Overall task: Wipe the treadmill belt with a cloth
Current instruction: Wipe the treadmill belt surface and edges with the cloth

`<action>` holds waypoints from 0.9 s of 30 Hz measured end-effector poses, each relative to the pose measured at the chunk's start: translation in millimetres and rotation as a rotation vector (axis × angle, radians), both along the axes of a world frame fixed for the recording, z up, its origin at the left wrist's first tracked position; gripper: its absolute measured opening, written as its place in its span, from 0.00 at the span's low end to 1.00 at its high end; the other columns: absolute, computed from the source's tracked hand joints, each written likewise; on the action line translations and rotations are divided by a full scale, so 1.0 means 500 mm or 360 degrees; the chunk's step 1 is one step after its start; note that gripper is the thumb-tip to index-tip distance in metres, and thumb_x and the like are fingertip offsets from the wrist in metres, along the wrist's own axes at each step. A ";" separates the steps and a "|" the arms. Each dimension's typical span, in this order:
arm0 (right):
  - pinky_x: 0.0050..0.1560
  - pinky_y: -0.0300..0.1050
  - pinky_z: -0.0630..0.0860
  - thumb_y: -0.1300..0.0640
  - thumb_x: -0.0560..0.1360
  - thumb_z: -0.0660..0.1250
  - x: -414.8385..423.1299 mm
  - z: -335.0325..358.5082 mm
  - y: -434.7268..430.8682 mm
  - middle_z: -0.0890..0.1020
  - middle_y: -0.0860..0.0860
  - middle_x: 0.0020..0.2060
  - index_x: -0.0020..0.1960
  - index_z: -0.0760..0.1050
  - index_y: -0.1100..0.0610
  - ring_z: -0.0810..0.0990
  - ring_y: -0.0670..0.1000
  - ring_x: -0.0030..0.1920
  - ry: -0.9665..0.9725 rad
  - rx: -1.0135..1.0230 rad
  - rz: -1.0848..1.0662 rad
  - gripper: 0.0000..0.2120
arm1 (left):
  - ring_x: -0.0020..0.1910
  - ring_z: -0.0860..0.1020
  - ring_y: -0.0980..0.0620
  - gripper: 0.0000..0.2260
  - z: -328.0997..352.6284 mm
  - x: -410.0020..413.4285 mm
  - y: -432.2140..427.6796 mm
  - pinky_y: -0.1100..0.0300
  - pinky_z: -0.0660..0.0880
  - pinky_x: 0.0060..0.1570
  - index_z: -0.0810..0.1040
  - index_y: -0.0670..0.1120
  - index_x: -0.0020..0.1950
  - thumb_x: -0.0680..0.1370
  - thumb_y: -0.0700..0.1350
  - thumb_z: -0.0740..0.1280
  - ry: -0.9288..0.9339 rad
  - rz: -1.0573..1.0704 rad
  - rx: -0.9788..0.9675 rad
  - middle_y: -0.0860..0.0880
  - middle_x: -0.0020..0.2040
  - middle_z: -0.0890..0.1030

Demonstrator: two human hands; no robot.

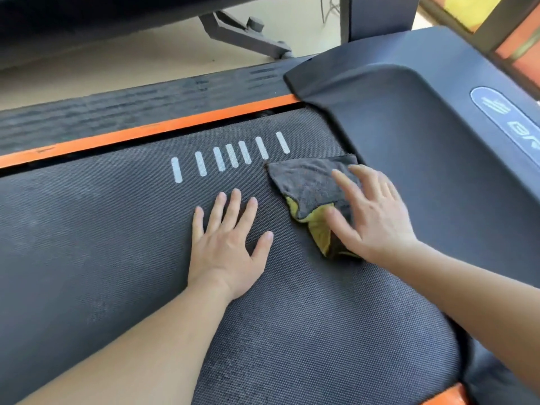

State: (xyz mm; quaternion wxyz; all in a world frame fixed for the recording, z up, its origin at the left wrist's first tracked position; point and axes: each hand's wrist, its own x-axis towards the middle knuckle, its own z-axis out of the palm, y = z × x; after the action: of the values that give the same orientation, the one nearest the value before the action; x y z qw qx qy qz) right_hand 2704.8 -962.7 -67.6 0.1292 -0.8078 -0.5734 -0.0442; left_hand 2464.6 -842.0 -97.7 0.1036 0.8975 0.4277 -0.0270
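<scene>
so the belt is charcoal black with a tiny dotted weave all over, plus a row of seven white dashes at 12 o'clock. The trim strip at 10 o'clock is bright orange. The cloth is dark grey on top, yellow-green underneath. The motor cover at 2 o'clock is matte navy-black with a blue oval badge. The floor is beige.

Beige floor fills the upper left. A grey metal bracket stands at top centre, with thin cables near it. At right, a dark motor hood bears a blue oval label.
</scene>
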 end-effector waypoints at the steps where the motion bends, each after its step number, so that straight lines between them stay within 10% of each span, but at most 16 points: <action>1: 0.75 0.62 0.60 0.38 0.80 0.58 -0.030 -0.009 0.011 0.70 0.56 0.74 0.76 0.70 0.52 0.66 0.61 0.75 -0.0022 -0.0084 0.0189 0.29 | 0.82 0.37 0.52 0.33 -0.001 -0.001 -0.001 0.41 0.39 0.79 0.46 0.58 0.83 0.80 0.69 0.41 0.0002 -0.0009 0.0010 0.54 0.84 0.42; 10: 0.80 0.58 0.41 0.36 0.81 0.41 0.003 -0.054 0.220 0.46 0.42 0.82 0.83 0.46 0.44 0.42 0.49 0.82 0.0182 -0.0562 0.0074 0.32 | 0.82 0.37 0.52 0.32 0.002 0.001 0.004 0.41 0.40 0.78 0.47 0.58 0.83 0.80 0.68 0.42 -0.0061 -0.0013 0.0006 0.54 0.84 0.42; 27: 0.80 0.58 0.40 0.35 0.82 0.43 -0.009 -0.044 0.149 0.47 0.37 0.81 0.81 0.48 0.36 0.41 0.46 0.82 0.0170 -0.0658 0.0237 0.28 | 0.82 0.39 0.50 0.32 -0.005 -0.005 0.002 0.40 0.41 0.79 0.48 0.57 0.84 0.81 0.67 0.43 -0.0044 -0.0019 0.0015 0.52 0.84 0.43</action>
State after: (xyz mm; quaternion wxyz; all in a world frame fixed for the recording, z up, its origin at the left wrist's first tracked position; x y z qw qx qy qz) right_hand 2700.4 -888.1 -89.6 -0.0060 -0.7737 -0.6208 0.1267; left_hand 2462.3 -840.8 -100.1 0.1050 0.9008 0.4211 -0.0132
